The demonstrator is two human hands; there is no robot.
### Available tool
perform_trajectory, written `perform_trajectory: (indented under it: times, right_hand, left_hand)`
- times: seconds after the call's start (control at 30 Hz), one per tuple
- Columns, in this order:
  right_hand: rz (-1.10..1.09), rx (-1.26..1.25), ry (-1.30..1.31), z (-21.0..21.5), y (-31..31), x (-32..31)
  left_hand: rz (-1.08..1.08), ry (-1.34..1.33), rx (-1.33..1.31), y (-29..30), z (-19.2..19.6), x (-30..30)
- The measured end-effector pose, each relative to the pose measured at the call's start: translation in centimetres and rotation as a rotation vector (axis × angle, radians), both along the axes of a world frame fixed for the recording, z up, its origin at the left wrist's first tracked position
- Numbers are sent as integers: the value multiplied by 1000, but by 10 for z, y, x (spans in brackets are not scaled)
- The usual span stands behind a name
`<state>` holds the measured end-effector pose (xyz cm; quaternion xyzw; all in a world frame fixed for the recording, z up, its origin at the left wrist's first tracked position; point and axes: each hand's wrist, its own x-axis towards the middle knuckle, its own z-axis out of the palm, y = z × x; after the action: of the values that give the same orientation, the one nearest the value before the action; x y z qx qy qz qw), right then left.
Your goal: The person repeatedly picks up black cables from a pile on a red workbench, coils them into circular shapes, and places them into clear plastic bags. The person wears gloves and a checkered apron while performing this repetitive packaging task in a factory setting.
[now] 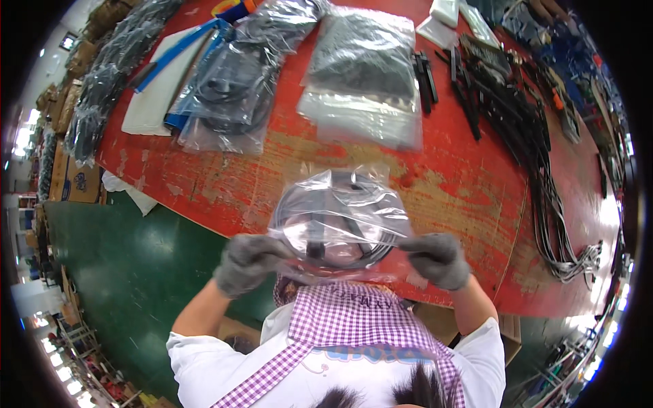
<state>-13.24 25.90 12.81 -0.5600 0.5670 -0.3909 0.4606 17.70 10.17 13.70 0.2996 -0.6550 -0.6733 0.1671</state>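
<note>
Between my two grey-gloved hands is a clear plastic bag (338,221) with a coiled black cable (371,257) inside. It lies at the near edge of the red table, its lower part toward my body. My left hand (250,262) pinches the bag's near left side. At the near right side, my right hand (437,258) grips it with fingers closed. The plastic looks stretched between the hands, with glare across it. A dark strip of the cable bundle crosses the coil's middle.
Flat clear bags (360,81) are stacked beyond the hands. Bagged cables (228,102) lie far left, beside a long pile of bagged goods (119,68). Loose black cables (547,204) run down the right side. Worn red tabletop (462,197) surrounds the bag; green floor (149,258) lies left.
</note>
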Motion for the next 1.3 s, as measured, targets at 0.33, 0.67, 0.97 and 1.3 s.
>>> perform_trajectory:
  times: [0.33,0.67,0.97,1.3]
  right_hand:
    - [-277,-112,98,96,-113,-22]
    - [-157,-684,-53,63,-236,85]
    - [189,-72,270,-58,-142,68]
    - [-784,-38,1137,-154,-40,-210]
  left_hand:
    - [155,-329,-566,-126,76,-41]
    - [818,-206,-710,-276,66,32]
    - [379,-387,-1086,-183,-107,0]
    - [-492,-113,-1013,10,-171,-144]
